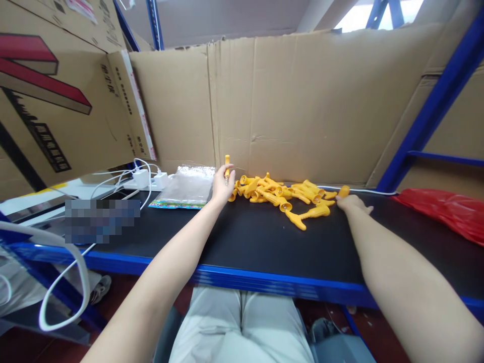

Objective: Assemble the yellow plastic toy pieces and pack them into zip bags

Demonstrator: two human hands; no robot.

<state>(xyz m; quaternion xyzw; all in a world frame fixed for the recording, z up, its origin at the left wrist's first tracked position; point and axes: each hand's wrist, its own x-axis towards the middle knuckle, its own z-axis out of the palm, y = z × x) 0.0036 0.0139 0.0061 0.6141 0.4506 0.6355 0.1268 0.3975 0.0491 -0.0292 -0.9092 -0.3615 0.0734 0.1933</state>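
My left hand (223, 185) is closed around a slim yellow piece with a silvery, spring-like lower part (227, 166), held upright above the black tabletop. At the right end of a loose pile of yellow plastic pieces (260, 190), my right hand (353, 202) is closed on a yellow plastic piece (344, 191); its fingertips are mostly hidden behind the hand. Several of the piled pieces have a round, hollow end and a tapering, curved body. One curved piece (297, 220) lies nearest to me.
A clear plastic bag (189, 184) lies left of the pile, beside white chargers (141, 178) and cables. Red plastic (446, 209) lies far right. Cardboard (302, 106) walls the back, and a large printed box (64, 96) stands left. A blue metal edge (264, 280) fronts the bench.
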